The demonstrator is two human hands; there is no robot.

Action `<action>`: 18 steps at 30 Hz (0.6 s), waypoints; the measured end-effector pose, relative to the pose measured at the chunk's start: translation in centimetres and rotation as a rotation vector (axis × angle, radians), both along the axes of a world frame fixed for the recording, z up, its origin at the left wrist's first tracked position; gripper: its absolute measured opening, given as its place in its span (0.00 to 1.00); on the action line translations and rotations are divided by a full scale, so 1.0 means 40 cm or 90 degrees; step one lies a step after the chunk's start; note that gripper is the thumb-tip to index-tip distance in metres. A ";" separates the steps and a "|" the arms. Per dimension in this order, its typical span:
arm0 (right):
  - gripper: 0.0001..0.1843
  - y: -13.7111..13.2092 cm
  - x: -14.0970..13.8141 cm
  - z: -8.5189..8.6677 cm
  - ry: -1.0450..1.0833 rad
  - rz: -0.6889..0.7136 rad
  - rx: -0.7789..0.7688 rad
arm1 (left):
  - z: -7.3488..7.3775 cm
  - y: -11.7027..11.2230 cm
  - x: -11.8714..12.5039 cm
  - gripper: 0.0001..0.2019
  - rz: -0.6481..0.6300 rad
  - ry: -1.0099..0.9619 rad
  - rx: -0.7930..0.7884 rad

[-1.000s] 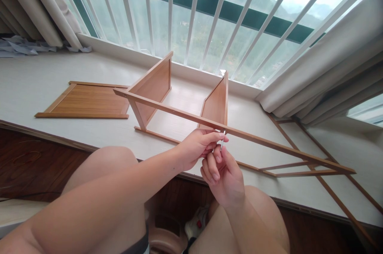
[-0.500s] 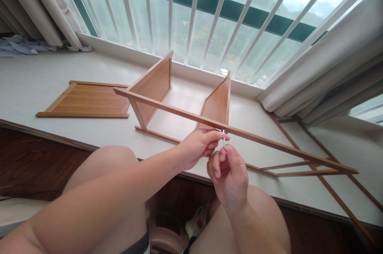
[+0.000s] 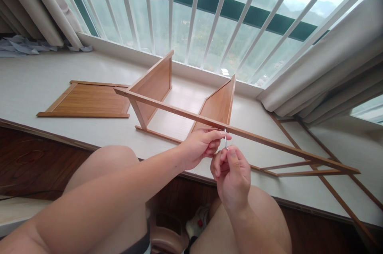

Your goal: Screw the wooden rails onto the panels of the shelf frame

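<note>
A thin metal hex key [image 3: 225, 139] stands with its upper end against the long wooden rail [image 3: 179, 113] of a partly joined shelf frame. My left hand [image 3: 199, 146] is closed, its fingertips pinching the key's shaft just under the rail. Lower down, my right hand [image 3: 231, 174] grips the key's bent end between thumb and fingers. Behind the rail, a wooden shelf panel [image 3: 217, 104] leans at a tilt near the key. Another panel [image 3: 154, 86] joins the rail's left end. Any screw at the key's tip is hidden.
A loose wooden panel [image 3: 92, 100] lies flat at the left on the white window ledge [image 3: 98, 66]. A second wooden frame [image 3: 332, 190] lies at the right. White bars [image 3: 170, 14] and grey curtains [image 3: 326, 54] border the ledge. Below is a dark floor [image 3: 24, 158].
The middle shelf panel has tilted further, its top edge shifting right. My right hand has moved slightly right with the hex key's lower end; my left hand keeps its hold.
</note>
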State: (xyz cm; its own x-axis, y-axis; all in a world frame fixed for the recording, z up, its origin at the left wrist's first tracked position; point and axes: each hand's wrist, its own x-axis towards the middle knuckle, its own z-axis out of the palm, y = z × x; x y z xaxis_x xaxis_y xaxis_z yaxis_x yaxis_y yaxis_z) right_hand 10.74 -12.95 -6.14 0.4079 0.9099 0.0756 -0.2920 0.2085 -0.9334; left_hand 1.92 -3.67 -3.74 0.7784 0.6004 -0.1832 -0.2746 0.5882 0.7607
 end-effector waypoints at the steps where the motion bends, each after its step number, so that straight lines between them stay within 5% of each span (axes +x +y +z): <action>1: 0.18 0.000 0.001 -0.001 -0.004 -0.002 0.002 | -0.001 0.000 0.000 0.13 -0.001 -0.002 -0.002; 18: 0.19 -0.004 0.008 -0.010 -0.085 -0.028 0.010 | -0.005 0.008 -0.003 0.12 -0.044 -0.043 -0.093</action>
